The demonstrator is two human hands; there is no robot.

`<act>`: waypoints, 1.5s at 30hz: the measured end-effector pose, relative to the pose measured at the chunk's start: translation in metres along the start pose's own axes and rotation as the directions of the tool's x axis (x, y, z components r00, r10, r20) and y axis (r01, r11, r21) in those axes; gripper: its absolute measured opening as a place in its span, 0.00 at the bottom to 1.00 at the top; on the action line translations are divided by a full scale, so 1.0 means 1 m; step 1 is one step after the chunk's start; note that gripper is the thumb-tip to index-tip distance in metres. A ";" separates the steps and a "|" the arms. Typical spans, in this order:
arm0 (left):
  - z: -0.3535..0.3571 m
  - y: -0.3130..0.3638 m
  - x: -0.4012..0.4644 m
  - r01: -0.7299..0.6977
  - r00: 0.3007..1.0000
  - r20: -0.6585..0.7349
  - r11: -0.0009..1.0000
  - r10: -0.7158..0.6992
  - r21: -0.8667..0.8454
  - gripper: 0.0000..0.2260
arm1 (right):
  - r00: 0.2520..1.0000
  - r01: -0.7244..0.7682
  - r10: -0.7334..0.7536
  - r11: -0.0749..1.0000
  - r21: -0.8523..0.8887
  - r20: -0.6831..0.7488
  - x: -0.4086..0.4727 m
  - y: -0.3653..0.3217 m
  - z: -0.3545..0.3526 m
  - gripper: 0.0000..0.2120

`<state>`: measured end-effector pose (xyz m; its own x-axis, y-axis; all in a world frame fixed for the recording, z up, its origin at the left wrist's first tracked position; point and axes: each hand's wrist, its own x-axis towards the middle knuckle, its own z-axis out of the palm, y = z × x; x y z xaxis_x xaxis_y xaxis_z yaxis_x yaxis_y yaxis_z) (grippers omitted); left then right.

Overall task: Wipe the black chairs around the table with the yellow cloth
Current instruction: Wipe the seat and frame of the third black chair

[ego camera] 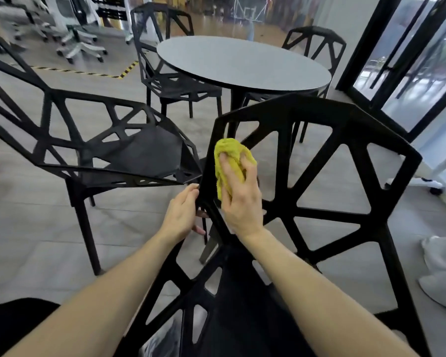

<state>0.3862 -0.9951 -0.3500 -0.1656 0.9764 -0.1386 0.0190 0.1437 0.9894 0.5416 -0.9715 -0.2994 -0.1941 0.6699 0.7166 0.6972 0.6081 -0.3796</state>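
A black lattice chair [319, 119] stands right in front of me, its backrest facing me. My right hand [240, 199] holds the bunched yellow cloth [228, 161] against the left upright of that backrest. My left hand [182, 212] grips the same upright lower down, fingers curled round its edge. A second black chair [144, 150] stands to the left. Two more black chairs [165, 81] [317, 39] stand at the far side of the round grey table [216, 63].
Office chairs on white wheeled bases [80, 47] crowd the back left behind yellow-black floor tape [125, 72]. Black-framed glass doors [397, 73] line the right. A white bundle [443, 271] lies on the floor at right.
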 end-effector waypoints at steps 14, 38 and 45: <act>-0.001 -0.005 0.001 -0.005 1.000 -0.004 1.000 0.005 0.007 0.15 | 0.862 0.487 -0.474 0.873 -0.028 0.181 0.032 -0.010 0.013 0.22; -0.002 -0.010 0.007 -0.033 0.999 -0.008 0.994 0.034 0.107 0.17 | 0.947 0.288 -0.211 0.894 -0.343 0.243 -0.104 0.107 -0.031 0.27; -0.002 -0.015 0.009 -0.132 0.985 -0.064 0.936 0.161 0.327 0.14 | 0.991 -0.111 0.120 0.982 -0.151 0.056 -0.089 0.048 -0.009 0.29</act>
<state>0.3823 -0.9888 -0.3658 -0.2230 0.9745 0.0254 0.3622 0.0587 0.9303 0.5981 -1.0059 -0.3761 -0.1467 0.7609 0.6321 0.8108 0.4586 -0.3637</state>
